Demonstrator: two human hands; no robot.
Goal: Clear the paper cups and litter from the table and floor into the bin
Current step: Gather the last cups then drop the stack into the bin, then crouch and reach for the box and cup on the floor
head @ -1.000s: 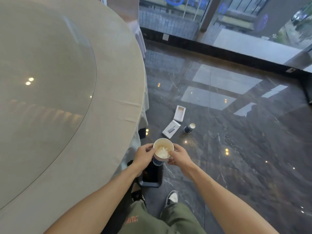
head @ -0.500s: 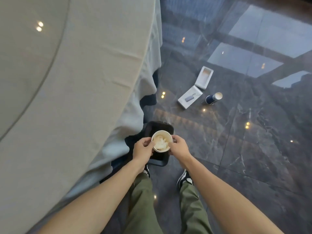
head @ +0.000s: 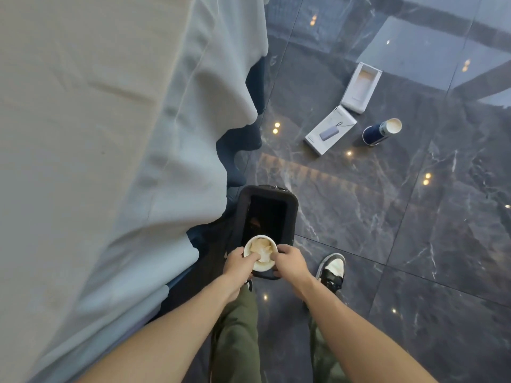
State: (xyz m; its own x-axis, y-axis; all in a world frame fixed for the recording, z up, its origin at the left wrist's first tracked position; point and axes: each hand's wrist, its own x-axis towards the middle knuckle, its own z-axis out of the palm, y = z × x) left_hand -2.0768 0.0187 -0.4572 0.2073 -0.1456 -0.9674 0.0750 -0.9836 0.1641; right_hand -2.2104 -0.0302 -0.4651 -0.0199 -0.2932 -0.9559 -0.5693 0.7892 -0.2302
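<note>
White paper, crumpled, fills the cup [head: 260,257] we hold between both hands, and over the last second our view has dropped from the table top and far windows to look almost straight down. A second ago only a corner of the black bin [head: 266,217] showed beneath the cup; now its open mouth lies in plain view on the floor, with the cup over its near edge.

Our left hand [head: 239,262] grips the cup's left side, with a finger hooked over the rim onto the paper. Our right hand [head: 289,261] closes on the right side of the rim. So both hands are clamped on the one cup, close together, as they were in both earlier views.

For the task, we judge this cup to be at the point of release: let go, or tip it forward a little, and it should fall inside. The near edge is a narrow margin, so a drop from here could clip the rim.

More remains. To the far right on the dark marble floor [head: 414,244] lie a blue cup [head: 380,131] on its side, a flat white box [head: 330,129] and an open box tray [head: 360,87], just beside one another and well apart from the bin. The tablecloth [head: 110,134] on our left shows no litter in the part we can see.
</note>
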